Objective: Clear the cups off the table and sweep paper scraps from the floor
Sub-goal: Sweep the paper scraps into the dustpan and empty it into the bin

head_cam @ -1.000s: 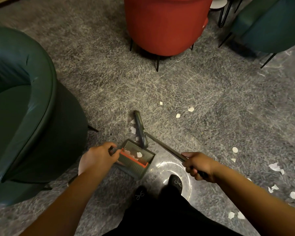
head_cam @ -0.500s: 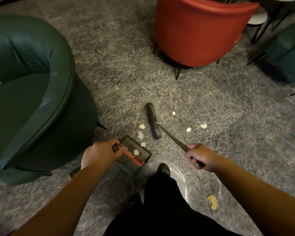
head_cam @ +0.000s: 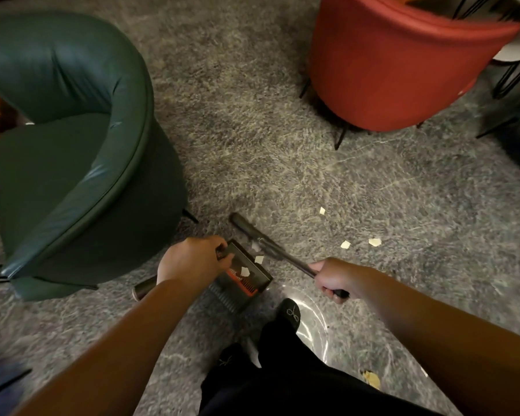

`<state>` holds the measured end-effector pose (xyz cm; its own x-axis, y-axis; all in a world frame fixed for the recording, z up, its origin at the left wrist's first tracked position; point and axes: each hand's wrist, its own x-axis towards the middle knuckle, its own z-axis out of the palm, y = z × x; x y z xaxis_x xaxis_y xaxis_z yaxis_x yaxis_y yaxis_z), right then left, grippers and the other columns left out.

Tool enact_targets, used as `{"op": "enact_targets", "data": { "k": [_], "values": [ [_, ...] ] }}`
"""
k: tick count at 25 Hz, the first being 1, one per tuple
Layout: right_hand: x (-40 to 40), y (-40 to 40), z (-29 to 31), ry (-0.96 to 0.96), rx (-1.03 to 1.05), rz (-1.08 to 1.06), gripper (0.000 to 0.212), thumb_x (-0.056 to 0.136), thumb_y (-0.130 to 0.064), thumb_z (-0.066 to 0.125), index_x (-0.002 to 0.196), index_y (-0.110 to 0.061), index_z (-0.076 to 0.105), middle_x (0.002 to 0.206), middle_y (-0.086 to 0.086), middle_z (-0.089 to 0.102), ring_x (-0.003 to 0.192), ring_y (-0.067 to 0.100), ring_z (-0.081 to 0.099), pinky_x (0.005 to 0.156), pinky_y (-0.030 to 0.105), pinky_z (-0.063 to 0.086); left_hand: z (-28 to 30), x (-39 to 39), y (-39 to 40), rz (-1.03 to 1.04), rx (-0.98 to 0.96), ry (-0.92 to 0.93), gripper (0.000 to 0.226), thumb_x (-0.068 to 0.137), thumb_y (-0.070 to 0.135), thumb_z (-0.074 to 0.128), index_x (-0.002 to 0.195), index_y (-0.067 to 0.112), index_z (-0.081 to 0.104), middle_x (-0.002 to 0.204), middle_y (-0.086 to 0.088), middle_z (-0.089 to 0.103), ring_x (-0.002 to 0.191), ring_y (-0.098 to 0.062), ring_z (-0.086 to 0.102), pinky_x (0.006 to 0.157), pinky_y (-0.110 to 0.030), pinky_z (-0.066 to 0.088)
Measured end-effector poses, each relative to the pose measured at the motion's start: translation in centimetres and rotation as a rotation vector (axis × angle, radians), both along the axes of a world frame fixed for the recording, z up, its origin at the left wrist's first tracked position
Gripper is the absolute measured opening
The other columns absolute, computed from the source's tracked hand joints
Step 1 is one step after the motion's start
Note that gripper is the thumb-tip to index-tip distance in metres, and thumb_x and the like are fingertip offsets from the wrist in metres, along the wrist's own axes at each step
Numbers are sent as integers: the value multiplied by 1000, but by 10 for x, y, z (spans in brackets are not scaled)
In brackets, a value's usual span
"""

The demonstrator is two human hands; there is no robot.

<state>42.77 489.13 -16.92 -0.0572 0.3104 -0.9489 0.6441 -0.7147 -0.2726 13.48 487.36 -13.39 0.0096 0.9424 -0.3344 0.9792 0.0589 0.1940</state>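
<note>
My left hand (head_cam: 189, 259) grips the handle of a dark dustpan (head_cam: 246, 285) with an orange comb edge, tilted on the grey floor. My right hand (head_cam: 335, 277) grips the handle of a dark broom (head_cam: 252, 232), whose head lies at the pan's far lip. Two white paper scraps (head_cam: 245, 271) lie inside the pan, and a third sits at the broom head. Three more paper scraps (head_cam: 345, 244) lie on the floor to the right of the broom. No cups are in view.
A green armchair (head_cam: 72, 151) stands close on the left, a red armchair (head_cam: 397, 64) at the back right. Thin black chair legs (head_cam: 505, 82) show at the far right. A yellowish scrap (head_cam: 372, 379) lies near my feet (head_cam: 290, 313).
The broom head has swept back toward the dustpan, carrying scraps into it. The view has shifted left, so both armchairs sit further right in the frame.
</note>
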Motion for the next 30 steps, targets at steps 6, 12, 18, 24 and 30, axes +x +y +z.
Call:
{"op": "enact_targets", "data": {
  "k": [6,12,18,24,30],
  "values": [
    [5,-43,14,125,-108,-113,63,89,3,45,145,-25,36,55,2,41,40,7,32,40,17,25,-5,-8,-12,-1,24,-45,25,83,61,52,100,43,58,71,12,58,63,-10,56,50,-23,42],
    [1,-96,29,170,-48,-359,56,91,1,44,144,-13,34,59,3,41,43,6,32,39,15,25,-7,-27,-44,27,56,-101,32,76,69,45,91,44,54,62,16,54,56,-3,52,49,-21,45],
    [-25,-119,24,144,70,-528,61,94,3,46,148,-22,31,57,5,41,36,6,32,35,14,23,-8,-42,-71,15,45,-95,23,82,61,55,94,42,58,56,18,43,51,0,44,43,-19,31],
    [-37,-105,-7,206,56,-725,32,98,-13,49,121,-35,45,56,0,42,37,4,32,34,14,25,-9,-45,-82,10,-18,-80,25,86,57,52,101,38,59,63,10,52,59,-16,57,51,-24,43],
    [-44,-94,-67,163,-176,-731,14,100,-21,43,91,-11,47,52,6,45,38,11,36,33,16,32,-8,-35,-80,30,-4,-59,26,86,55,48,99,37,60,66,8,56,60,-15,57,55,-26,50]
  ]
}}
